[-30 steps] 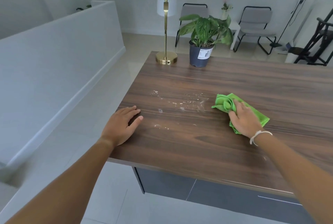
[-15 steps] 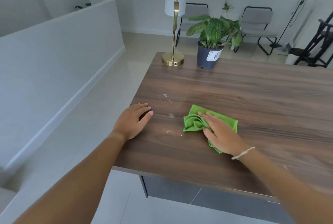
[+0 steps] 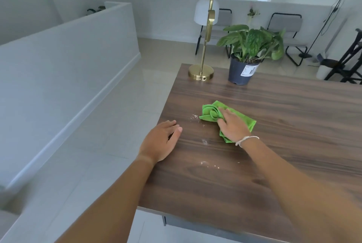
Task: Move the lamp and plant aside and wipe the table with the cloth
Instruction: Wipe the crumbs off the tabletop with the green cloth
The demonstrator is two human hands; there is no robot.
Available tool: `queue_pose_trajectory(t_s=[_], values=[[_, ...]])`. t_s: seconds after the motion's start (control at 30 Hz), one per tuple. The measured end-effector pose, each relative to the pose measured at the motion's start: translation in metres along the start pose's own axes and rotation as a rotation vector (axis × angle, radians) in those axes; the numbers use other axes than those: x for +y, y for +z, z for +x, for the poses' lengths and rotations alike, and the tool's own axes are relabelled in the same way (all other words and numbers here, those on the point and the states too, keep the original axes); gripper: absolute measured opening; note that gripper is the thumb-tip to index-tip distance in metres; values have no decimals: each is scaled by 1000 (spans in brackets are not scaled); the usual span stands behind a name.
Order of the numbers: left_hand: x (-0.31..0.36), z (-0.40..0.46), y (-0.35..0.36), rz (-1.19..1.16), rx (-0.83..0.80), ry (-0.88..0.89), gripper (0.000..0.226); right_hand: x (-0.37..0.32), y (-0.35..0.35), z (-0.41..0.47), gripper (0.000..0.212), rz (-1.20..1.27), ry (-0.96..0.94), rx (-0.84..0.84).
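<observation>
now, fingers of right hand [image 3: 233, 126] lie flat, close together on cloth [image 3: 208, 112]; press evenly, sweep toward droplets [image 3: 204, 142] beside flat left hand [image 3: 159, 142].

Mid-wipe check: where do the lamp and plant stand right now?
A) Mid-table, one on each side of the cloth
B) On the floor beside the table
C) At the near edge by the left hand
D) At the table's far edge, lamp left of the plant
D: the lamp and plant stand side by side at the far edge of the table, beyond the cloth under the right hand.
</observation>
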State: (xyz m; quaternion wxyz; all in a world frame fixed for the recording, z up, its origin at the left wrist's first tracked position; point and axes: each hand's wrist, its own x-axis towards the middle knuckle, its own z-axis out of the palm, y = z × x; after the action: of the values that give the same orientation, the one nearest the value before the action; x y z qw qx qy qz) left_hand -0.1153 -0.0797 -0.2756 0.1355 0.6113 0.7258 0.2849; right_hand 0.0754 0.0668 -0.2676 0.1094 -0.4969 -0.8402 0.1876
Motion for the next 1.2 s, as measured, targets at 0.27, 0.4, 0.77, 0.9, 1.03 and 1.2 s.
queue_pose_trajectory(t_s=[0.27,0.4,0.77,0.9,1.03,1.2], values=[[-1,1,2,-36,72,-20,47,16,3,-47,51,32,-269,-144],[-7,8,2,-27,114,-78,40,25,-6,4,50,33,-194,-101],[-4,-26,-3,19,66,-51,55,-34,19,4,48,32,-359,-196],[-8,-54,-8,84,-15,-4,72,18,-1,-28,52,18,-359,-202],[-7,-60,-9,98,-35,-9,61,13,-9,4,49,4,-183,-99],[-10,-65,-8,49,-33,-38,58,-39,19,35,48,-28,-161,-79]])
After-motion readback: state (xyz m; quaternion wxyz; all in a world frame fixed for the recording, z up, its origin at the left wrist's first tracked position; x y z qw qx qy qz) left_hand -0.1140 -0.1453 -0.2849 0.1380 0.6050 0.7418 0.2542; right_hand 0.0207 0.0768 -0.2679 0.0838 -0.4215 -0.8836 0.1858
